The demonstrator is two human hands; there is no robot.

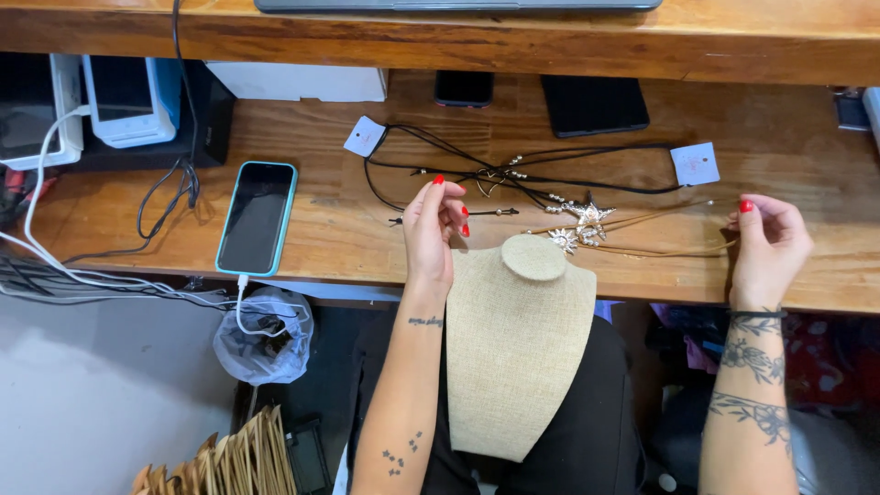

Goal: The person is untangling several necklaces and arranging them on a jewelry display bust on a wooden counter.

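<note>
Left hand (433, 229) fingers pinch the tan cord necklace (632, 234) with star pendants (579, 225), right hand (768, 246) fingers pinch its far end. Cord lies on desk (330, 220), 12 o'clock of burlap bust (518, 353). Black cord necklaces (513, 170) just beyond.

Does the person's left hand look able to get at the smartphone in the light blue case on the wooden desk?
Probably yes: the left hand hovers just right of the smartphone in the light blue case, with only bare wooden desk between them.
</note>
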